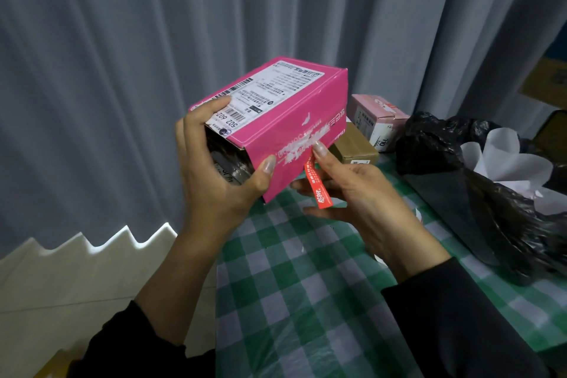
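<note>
The left hand (214, 169) grips the pink box (288, 120) by its near end, above the table (306, 301). The right hand (352, 193) pinches the red strip (317, 186) hanging from the box's side.

Bright pink box (294, 120) with red-orange strip (317, 184), green-and-white checked tablecloth (306, 285), black bag (491, 209), grey curtain (122, 70).

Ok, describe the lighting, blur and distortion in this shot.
Head view: dim, even light, soft shadows; the curtain folds bow toward the edges from the wide lens; a bright patch below its hem, lower left; the shipping label on the pink box reads sharp, but the print on its side above the red tear strip looks smeared; sheen on the black plastic bag.
</note>
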